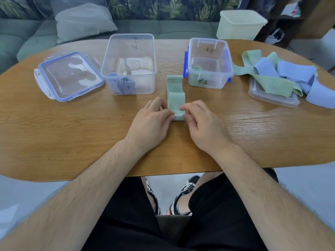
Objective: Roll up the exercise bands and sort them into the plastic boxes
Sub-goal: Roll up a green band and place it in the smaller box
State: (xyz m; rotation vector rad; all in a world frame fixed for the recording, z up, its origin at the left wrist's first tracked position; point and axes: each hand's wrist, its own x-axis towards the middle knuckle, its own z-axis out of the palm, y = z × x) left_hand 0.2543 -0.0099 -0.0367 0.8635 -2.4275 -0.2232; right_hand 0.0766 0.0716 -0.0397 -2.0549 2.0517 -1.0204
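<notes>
A green exercise band (175, 93) lies stretched away from me on the wooden table (72, 134), its near end curled into a small roll. My left hand (154, 120) and my right hand (201, 122) pinch that rolled end from both sides. Behind it stand two clear plastic boxes: a large one (128, 51) holding a rolled blue band (116, 82), and a smaller one with blue clips (210, 49) holding a rolled green band (196, 68). A heap of loose green and blue bands (279, 75) lies at the right.
A clear lid with a blue rim (69, 76) rests at the left. Another clear lid (272, 98) sits under the heap of bands. A pale tub (239, 24) stands beyond the table's far right edge. A sofa with a cushion (83, 20) is behind.
</notes>
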